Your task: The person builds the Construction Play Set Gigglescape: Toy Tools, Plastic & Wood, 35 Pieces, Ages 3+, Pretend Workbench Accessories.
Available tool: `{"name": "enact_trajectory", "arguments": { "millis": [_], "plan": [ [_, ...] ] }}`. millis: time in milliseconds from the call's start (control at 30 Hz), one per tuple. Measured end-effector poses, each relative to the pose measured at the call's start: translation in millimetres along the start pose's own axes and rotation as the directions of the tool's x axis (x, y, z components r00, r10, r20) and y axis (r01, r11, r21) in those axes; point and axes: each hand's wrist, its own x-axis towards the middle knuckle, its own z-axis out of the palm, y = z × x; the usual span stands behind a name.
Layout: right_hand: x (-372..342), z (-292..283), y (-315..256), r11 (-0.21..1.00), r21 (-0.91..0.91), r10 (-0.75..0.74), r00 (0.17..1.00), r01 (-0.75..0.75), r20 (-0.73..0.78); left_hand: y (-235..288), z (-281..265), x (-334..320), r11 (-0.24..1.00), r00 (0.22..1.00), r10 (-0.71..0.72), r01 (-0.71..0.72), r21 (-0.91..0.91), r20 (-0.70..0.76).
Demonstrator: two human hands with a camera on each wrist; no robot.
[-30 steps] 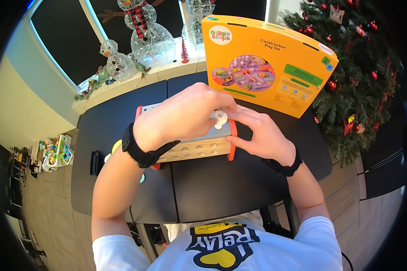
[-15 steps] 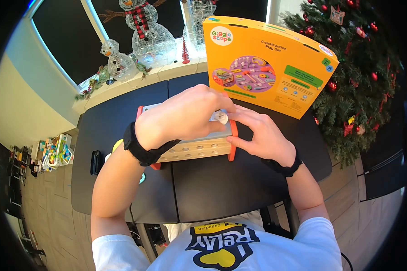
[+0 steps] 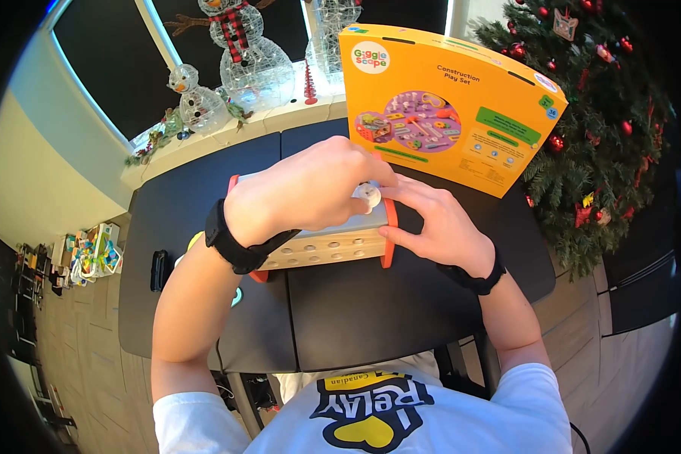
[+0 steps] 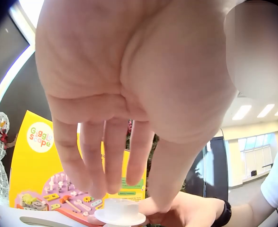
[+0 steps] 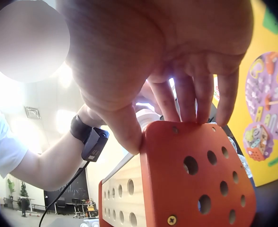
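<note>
On the table stands a toy workbench (image 3: 329,251), with pale wooden sides, a grey top and red end panels. My left hand (image 3: 306,185) reaches across it from above, thumb and fingers about a white round plastic piece with a flange (image 3: 368,196), near the right end of the top. In the left wrist view the white piece (image 4: 119,212) sits upright below the fingertips. My right hand (image 3: 442,219) grips the right end, thumb at the front edge and fingers over the red end panel (image 5: 200,175), which has several round holes.
A yellow construction play set box (image 3: 454,113) stands upright behind the workbench. A black object (image 3: 159,271) lies at the table's left side, and a teal ring-like piece (image 3: 237,296) near my left forearm. A decorated tree (image 3: 582,136) stands to the right.
The white piece tilts slightly differently between my left fingers, and the left hand has shifted a little. My right hand keeps its hold on the end of the workbench.
</note>
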Motion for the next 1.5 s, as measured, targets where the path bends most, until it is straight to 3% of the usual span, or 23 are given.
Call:
{"name": "enact_trajectory", "arguments": {
  "millis": [100,200,300,400,500,600,700,800,1000,1100,1200,1300,1400,1500],
  "plan": [
    [0,2,2,1.000,-0.003,-0.028,0.999,0.028,-0.023,11,-4,3,0.984,0.992,-0.121,0.117,0.133,0.021],
    [0,2,2,1.000,-0.016,-0.027,0.999,0.027,-0.022,12,4,9,0.911,0.937,-0.318,0.261,0.320,0.142],
    [-1,3,4,0.999,-0.020,-0.034,0.999,0.034,-0.021,12,2,6,0.961,0.971,-0.209,0.182,0.209,0.115],
    [0,3,5,0.999,-0.015,-0.040,0.999,0.040,-0.018,-7,6,1,0.995,0.997,0.016,-0.024,0.095,0.082],
    [0,1,0,1.000,0.024,-0.004,1.000,0.004,-0.004,-2,3,1,0.999,0.999,0.045,-0.045,-0.024,-0.002],
    [-1,2,3,1.000,0.000,-0.023,1.000,0.023,-0.019,3,5,3,0.990,0.998,-0.057,0.060,0.130,-0.029],
    [-1,2,3,0.999,-0.008,-0.032,0.999,0.032,-0.029,15,9,10,0.930,0.961,-0.271,0.246,0.272,0.055],
    [0,3,5,0.999,0.003,-0.041,0.999,0.041,-0.020,11,15,11,0.914,0.953,-0.289,0.248,0.322,0.087],
    [0,1,3,0.999,0.020,-0.046,0.999,0.046,-0.012,-5,9,2,0.995,0.996,0.057,-0.062,0.072,0.068],
    [1,-1,2,0.999,0.031,-0.028,1.000,0.028,0.009,3,2,1,0.999,0.995,-0.027,0.029,-0.023,0.101],
    [-1,1,3,1.000,0.012,-0.025,1.000,0.025,-0.017,5,5,3,0.992,0.998,-0.045,0.050,0.115,-0.040],
    [0,3,5,0.999,-0.011,-0.054,0.998,0.053,-0.031,16,8,9,0.916,0.954,-0.300,0.282,0.287,0.021],
    [-1,4,6,0.999,-0.008,-0.046,0.999,0.046,-0.029,16,10,11,0.882,0.923,-0.373,0.322,0.343,0.093],
    [0,3,8,0.998,0.005,-0.061,0.998,0.061,-0.028,8,11,7,0.948,0.970,-0.230,0.203,0.245,0.084]
  ]
}}
